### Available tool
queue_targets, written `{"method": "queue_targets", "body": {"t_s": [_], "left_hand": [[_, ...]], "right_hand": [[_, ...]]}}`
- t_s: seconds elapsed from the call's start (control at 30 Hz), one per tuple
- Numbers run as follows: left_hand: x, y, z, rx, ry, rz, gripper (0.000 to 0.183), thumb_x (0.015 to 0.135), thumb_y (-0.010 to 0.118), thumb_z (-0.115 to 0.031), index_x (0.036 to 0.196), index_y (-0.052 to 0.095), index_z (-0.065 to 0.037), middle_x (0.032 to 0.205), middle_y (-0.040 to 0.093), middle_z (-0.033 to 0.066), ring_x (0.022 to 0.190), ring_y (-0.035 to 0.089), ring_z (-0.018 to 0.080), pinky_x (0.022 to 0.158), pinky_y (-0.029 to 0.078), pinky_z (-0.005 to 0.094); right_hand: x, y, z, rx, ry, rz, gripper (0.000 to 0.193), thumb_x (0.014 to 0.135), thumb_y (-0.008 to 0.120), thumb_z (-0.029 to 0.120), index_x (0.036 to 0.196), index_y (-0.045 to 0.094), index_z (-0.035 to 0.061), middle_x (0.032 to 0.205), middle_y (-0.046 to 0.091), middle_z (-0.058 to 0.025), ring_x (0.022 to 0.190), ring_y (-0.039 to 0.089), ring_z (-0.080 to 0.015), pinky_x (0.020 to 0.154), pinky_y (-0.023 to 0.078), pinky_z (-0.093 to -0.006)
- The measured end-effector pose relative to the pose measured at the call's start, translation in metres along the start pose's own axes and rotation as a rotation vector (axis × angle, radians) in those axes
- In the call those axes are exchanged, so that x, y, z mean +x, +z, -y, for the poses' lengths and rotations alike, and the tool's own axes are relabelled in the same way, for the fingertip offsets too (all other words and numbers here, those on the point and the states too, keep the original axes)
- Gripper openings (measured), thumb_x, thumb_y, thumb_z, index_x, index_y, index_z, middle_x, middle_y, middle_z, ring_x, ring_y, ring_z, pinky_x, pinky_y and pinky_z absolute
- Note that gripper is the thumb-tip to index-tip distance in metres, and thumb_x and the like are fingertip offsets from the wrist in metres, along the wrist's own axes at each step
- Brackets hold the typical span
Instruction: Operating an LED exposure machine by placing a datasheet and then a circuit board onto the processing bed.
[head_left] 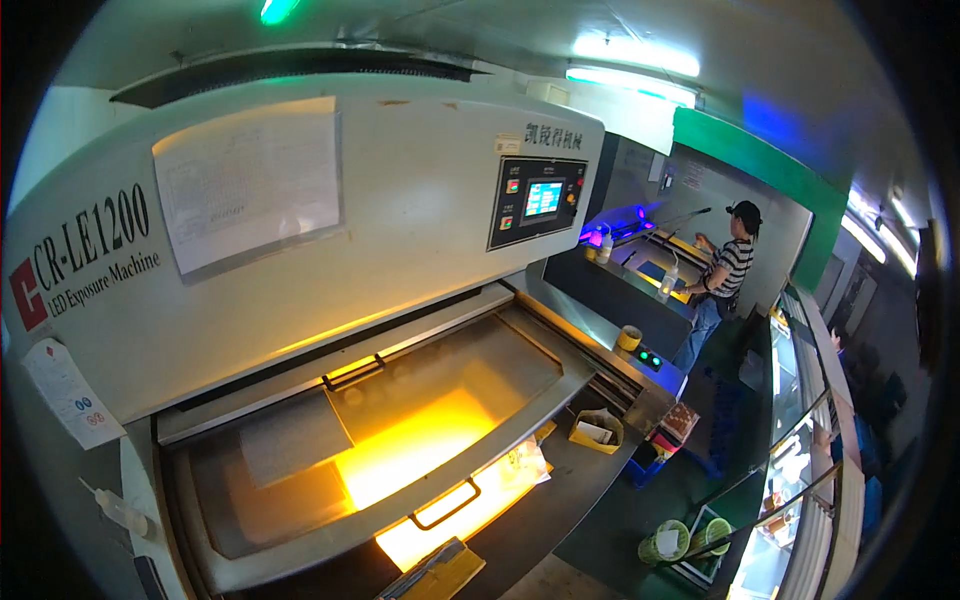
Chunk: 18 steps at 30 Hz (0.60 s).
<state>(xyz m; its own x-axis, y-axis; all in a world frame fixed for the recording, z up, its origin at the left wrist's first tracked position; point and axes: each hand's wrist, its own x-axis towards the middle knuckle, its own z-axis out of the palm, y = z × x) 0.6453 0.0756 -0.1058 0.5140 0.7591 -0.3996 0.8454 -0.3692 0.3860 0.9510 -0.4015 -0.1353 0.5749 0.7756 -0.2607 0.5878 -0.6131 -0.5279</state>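
Neither of my hands comes into the head view. Before me stands a large grey-white machine [400,240] with a control panel and small lit screen [543,199]. Its wide metal-framed drawer [510,410] is pulled out toward me, with a black handle [447,505] on the front. A flat grey sheet [295,437] lies on the left half of the drawer's clear surface. Bright yellow light glows through the middle.
Below the drawer lie a yellow box [440,572] and a small carton [597,430]. A squeeze bottle [122,512] stands at left. Farther right, a person in a striped top [733,262] works at another machine. Green baskets [665,541] stand on the floor near a lit glass-fronted rack [785,470].
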Motion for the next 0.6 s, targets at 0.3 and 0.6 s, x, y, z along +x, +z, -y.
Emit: {"method": "queue_targets", "body": {"t_s": [0.3, 0.6], "left_hand": [[-0.041, 0.016, -0.107, -0.319, 0.003, -0.143, 0.030, 0.095, 0.044, -0.045, 0.102, 0.054, -0.017, 0.085, 0.053, 0.0082, 0.076, 0.052, 0.0282, 0.072, 0.047, 0.0437], [-0.088, 0.059, -0.263, -1.875, -0.323, 0.050, 0.043, 0.096, 0.042, -0.053, 0.089, 0.053, -0.013, 0.072, 0.049, 0.0052, 0.066, 0.049, 0.0245, 0.067, 0.046, 0.0410]], "right_hand": [[-0.021, -0.089, -0.057, 0.166, 0.109, 0.060, 0.021, 0.096, 0.058, 0.028, 0.098, 0.069, 0.0094, 0.083, 0.068, -0.0114, 0.080, 0.066, -0.0327, 0.070, 0.051, -0.0423], [-0.041, -0.201, -0.058, 0.372, -0.179, 0.055, 0.023, 0.095, 0.059, 0.029, 0.101, 0.069, 0.0092, 0.086, 0.068, -0.0118, 0.082, 0.066, -0.0326, 0.072, 0.051, -0.0415]]}}
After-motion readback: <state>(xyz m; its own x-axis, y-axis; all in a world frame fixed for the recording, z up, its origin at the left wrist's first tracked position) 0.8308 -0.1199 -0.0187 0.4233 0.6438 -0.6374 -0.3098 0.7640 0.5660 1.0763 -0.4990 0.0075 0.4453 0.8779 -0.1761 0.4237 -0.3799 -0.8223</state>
